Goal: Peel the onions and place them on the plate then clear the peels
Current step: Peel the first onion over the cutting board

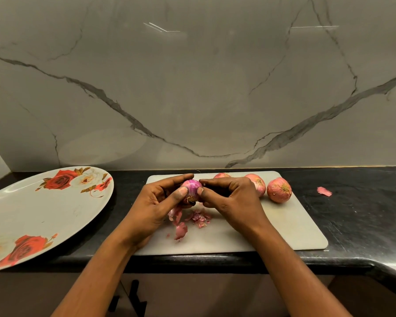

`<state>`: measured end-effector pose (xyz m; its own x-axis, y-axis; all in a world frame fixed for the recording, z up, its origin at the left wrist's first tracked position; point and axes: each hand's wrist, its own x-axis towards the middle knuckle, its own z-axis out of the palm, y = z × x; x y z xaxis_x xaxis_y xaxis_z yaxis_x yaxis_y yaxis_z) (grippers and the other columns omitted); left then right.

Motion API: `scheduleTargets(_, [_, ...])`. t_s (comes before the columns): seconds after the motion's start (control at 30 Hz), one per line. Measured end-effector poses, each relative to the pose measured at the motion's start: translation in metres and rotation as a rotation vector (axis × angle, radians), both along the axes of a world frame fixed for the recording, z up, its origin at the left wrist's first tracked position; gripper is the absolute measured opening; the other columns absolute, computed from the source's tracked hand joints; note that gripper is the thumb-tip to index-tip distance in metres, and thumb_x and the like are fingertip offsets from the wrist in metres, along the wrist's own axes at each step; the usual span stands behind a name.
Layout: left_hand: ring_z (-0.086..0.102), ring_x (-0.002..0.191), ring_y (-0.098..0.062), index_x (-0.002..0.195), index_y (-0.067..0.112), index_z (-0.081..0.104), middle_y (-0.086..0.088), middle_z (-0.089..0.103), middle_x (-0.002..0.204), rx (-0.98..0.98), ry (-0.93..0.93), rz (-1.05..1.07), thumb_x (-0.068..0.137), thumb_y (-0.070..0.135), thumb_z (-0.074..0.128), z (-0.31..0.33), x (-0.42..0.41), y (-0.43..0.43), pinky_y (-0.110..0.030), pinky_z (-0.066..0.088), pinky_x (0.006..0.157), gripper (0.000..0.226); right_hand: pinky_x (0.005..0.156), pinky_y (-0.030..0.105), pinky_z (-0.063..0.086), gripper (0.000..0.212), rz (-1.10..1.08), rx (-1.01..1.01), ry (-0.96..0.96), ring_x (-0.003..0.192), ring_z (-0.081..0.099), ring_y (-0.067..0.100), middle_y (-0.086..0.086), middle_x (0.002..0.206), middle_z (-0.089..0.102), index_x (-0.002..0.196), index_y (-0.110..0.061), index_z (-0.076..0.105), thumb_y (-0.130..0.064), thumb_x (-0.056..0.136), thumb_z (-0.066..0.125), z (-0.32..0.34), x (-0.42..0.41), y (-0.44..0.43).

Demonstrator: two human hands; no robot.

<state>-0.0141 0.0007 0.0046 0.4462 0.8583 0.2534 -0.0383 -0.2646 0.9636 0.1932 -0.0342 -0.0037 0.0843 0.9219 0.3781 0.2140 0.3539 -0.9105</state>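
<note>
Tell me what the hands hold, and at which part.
A partly peeled red onion: the left hand grips its left side, the right hand pinches its right side.

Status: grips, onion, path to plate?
Left grip and right grip both pinch the part-peeled onion over the board. Three unpeeled onions behind. No onion on the plate yet. Peels below; nothing blocks the plate.
</note>
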Motion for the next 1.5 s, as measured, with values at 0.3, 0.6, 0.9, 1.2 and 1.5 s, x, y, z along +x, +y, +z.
scheduleTargets(0.3, [0.070, 0.122, -0.020, 0.137, 0.018, 0.068, 0.005, 0.074, 0.130, -0.014, -0.022, 0.017, 0.097, 0.018, 0.062, -0.0007, -0.0009, 0.0014, -0.029, 0.061, 0.093, 0.040, 0.082, 0.046, 0.067, 0.021, -0.006, -0.006, 0.017, 0.088, 0.081, 0.020, 0.002, 0.094, 0.082, 0.109, -0.024, 0.082, -0.010, 0.096, 0.074, -0.0007, -0.0002, 0.0009])
scheduleTargets(0.6, [0.071, 0.121, -0.022, 0.136, 0.016, 0.068, 0.001, 0.074, 0.131, -0.022, -0.025, -0.014, 0.096, 0.019, 0.062, 0.0002, -0.0010, 0.0003, -0.029, 0.061, 0.094, 0.041, 0.083, 0.045, 0.067, 0.023, 0.019, -0.034, 0.008, 0.089, 0.080, 0.019, 0.001, 0.095, 0.083, 0.112, -0.015, 0.083, -0.023, 0.091, 0.083, 0.0012, 0.0022, -0.0011])
scheduleTargets(0.9, [0.068, 0.126, -0.021, 0.137, 0.019, 0.068, 0.002, 0.072, 0.134, -0.041, -0.028, -0.010, 0.096, 0.019, 0.062, -0.0009, -0.0022, 0.0030, -0.031, 0.060, 0.098, 0.041, 0.080, 0.041, 0.067, 0.018, 0.012, -0.028, 0.048, 0.086, 0.081, 0.021, 0.005, 0.092, 0.082, 0.104, -0.024, 0.081, -0.009, 0.095, 0.076, 0.0026, -0.0002, -0.0013])
scheduleTargets(1.2, [0.068, 0.126, -0.020, 0.137, 0.016, 0.068, 0.001, 0.073, 0.134, -0.023, -0.015, -0.028, 0.099, 0.015, 0.061, -0.0011, -0.0031, 0.0021, -0.029, 0.058, 0.099, 0.039, 0.079, 0.039, 0.067, 0.015, 0.032, -0.045, 0.069, 0.085, 0.081, 0.024, 0.006, 0.090, 0.082, 0.104, -0.017, 0.083, -0.010, 0.092, 0.079, 0.0042, 0.0021, -0.0019])
scheduleTargets(1.5, [0.067, 0.127, -0.017, 0.137, 0.016, 0.068, 0.004, 0.073, 0.133, -0.018, -0.020, -0.008, 0.097, 0.018, 0.063, -0.0010, -0.0022, 0.0026, -0.027, 0.057, 0.100, 0.041, 0.080, 0.041, 0.067, 0.015, 0.027, -0.056, 0.070, 0.087, 0.081, 0.021, 0.005, 0.094, 0.082, 0.108, -0.013, 0.082, -0.014, 0.094, 0.077, 0.0029, 0.0023, -0.0021])
